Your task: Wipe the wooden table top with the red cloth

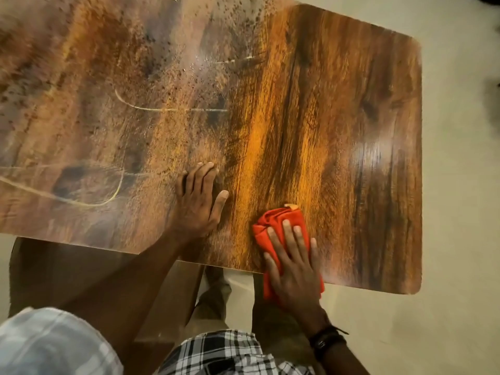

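Head view: right grip (293, 269) flat, fingers straight, pressing red cloth (270, 220).
Left grip (197, 204): fingers straight, flat on table (351, 104).
Risk: cloth overhangs edge beneath right grip, may slip off.

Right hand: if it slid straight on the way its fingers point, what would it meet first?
The right hand would first ride over the bunched front of the red cloth it presses, then bare wooden table top. It passes clear of the left hand, so the way looks free.

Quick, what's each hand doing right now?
Left hand: open, flat on the table top.
Right hand: open, pressing the red cloth flat.
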A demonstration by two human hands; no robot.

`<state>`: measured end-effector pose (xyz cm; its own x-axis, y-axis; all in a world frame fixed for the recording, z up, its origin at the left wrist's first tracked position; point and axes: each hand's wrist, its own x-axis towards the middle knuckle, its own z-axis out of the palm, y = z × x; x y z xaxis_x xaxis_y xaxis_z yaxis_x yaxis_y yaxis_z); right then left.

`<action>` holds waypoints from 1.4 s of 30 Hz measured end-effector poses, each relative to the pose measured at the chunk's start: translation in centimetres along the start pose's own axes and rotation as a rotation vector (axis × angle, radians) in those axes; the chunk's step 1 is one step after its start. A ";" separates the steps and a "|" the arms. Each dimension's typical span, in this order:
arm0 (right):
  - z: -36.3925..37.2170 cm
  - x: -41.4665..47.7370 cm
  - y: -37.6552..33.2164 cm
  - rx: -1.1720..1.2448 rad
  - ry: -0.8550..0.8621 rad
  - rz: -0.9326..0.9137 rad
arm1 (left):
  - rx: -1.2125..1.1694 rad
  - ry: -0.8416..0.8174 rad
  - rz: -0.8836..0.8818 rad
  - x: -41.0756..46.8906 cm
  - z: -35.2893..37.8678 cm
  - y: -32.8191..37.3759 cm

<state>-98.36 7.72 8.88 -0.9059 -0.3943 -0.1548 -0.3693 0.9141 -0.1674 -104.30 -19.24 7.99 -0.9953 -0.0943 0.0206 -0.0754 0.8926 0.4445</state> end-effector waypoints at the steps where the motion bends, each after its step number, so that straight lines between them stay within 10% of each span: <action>1: -0.4 0.3 1.1 0.017 0.005 0.061 | 0.003 0.001 -0.001 0.0 0.1 0.0; 6: -0.7 6.9 -0.2 0.037 0.087 0.271 | -0.006 0.015 0.002 0.1 0.4 -0.2; 18: 0.8 5.4 -7.5 0.009 -0.001 -0.256 | -0.186 0.090 -0.050 -0.6 -3.0 -3.0; 29: -0.4 12.8 -5.9 -0.023 0.050 -0.061 | -0.014 0.127 -0.090 -1.3 -3.8 -8.9; 42: 1.9 10.1 -16.9 0.016 -0.030 -0.328 | -0.182 0.232 -0.056 -1.9 -4.3 -9.0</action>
<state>-100.89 -11.87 8.32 -0.7328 -0.6701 -0.1183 -0.6367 0.7366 -0.2281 -101.43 -28.96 7.83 -0.9480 -0.2584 0.1860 -0.0973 0.7914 0.6035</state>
